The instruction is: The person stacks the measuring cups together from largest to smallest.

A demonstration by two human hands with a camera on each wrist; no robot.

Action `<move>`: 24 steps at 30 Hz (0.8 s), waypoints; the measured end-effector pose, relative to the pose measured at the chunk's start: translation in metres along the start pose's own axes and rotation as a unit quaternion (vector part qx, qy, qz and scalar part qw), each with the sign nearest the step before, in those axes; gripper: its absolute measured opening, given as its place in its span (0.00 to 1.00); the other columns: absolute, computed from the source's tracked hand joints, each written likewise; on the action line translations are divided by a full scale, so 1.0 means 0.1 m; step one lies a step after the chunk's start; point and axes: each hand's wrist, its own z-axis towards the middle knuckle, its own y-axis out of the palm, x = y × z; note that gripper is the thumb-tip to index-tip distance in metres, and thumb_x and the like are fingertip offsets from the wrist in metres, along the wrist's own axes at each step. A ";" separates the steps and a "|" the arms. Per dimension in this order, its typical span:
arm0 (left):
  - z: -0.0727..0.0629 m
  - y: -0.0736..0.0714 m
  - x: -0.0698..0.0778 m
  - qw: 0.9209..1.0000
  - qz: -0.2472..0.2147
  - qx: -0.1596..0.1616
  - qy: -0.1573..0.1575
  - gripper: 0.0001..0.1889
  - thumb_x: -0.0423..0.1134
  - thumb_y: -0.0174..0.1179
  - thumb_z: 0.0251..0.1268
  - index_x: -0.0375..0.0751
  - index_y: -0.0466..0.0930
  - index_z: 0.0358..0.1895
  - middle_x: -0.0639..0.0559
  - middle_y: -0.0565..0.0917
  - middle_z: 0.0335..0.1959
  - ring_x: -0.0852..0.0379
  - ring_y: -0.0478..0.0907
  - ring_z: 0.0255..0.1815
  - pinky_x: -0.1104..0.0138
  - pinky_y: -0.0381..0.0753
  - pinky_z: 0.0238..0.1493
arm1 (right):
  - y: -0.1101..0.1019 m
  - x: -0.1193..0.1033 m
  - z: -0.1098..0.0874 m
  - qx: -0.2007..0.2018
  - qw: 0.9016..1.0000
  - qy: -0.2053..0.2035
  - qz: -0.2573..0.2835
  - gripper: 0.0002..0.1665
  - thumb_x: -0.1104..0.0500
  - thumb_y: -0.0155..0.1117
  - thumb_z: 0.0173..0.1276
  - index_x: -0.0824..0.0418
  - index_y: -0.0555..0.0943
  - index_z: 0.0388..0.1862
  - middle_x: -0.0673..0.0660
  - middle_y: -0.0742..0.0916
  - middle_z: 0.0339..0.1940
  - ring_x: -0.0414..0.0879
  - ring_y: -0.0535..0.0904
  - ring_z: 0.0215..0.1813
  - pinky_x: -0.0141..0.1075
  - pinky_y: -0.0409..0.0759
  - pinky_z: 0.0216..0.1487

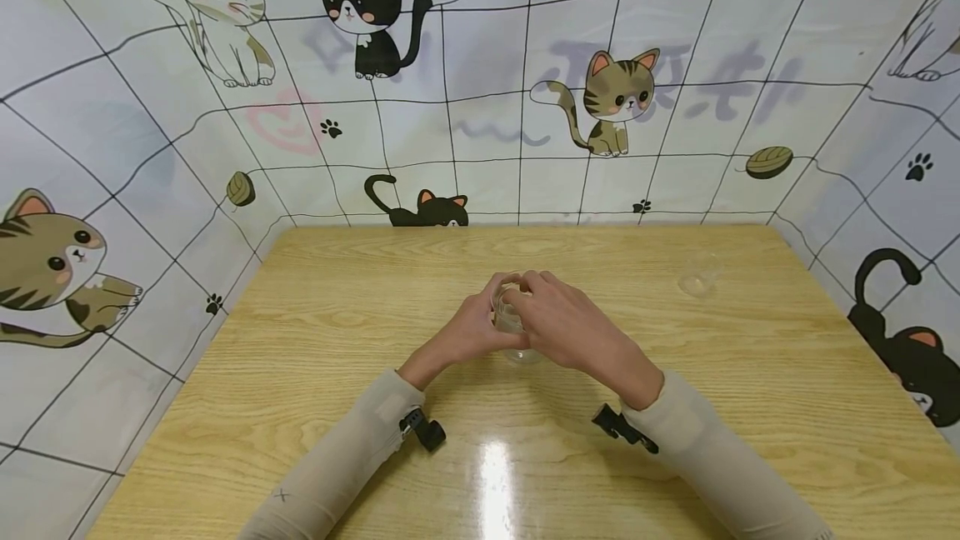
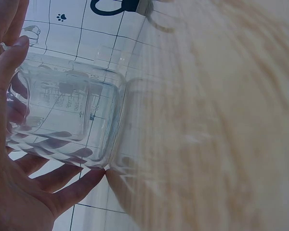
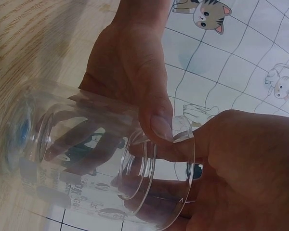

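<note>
A clear glass beaker (image 1: 522, 354) with printed markings stands upright on the table, between both hands. Inside it sits a smaller clear glass vessel (image 2: 60, 108), apparently another beaker, its rim below the outer one's. My left hand (image 1: 471, 329) grips the outer beaker, thumb near the rim and fingers spread along the wall, as the right wrist view shows. From above, my right hand (image 1: 573, 325) reaches its fingers into the mouth and appears to pinch the inner vessel near its rim. The exact contact of those fingertips is partly hidden by glass reflections.
Another clear glass vessel (image 1: 699, 280) stands at the back right of the wooden table (image 1: 360, 290). A cat-printed cloth (image 1: 487, 132) lines the back and sides. A bright light reflection shows near the front of the table.
</note>
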 end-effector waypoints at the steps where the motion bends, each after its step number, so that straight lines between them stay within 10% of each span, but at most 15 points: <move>1: 0.00 0.00 0.00 1.000 0.000 0.000 0.000 0.44 0.52 0.76 0.56 0.65 0.60 0.75 0.54 0.83 0.59 0.56 0.82 0.47 0.59 0.81 0.51 | 0.00 0.00 0.00 0.000 1.000 0.000 0.000 0.14 0.64 0.67 0.73 0.59 0.84 0.56 0.61 0.84 0.53 0.55 0.80 0.52 0.43 0.84 0.44; 24: -0.01 -0.02 0.03 1.000 0.003 -0.005 0.003 0.45 0.51 0.75 0.58 0.64 0.58 0.77 0.54 0.84 0.40 0.62 0.69 0.26 0.65 0.74 0.36 | -0.02 0.06 0.01 0.003 1.000 -0.015 0.016 0.17 0.63 0.66 0.73 0.59 0.83 0.59 0.61 0.85 0.53 0.53 0.80 0.51 0.42 0.84 0.44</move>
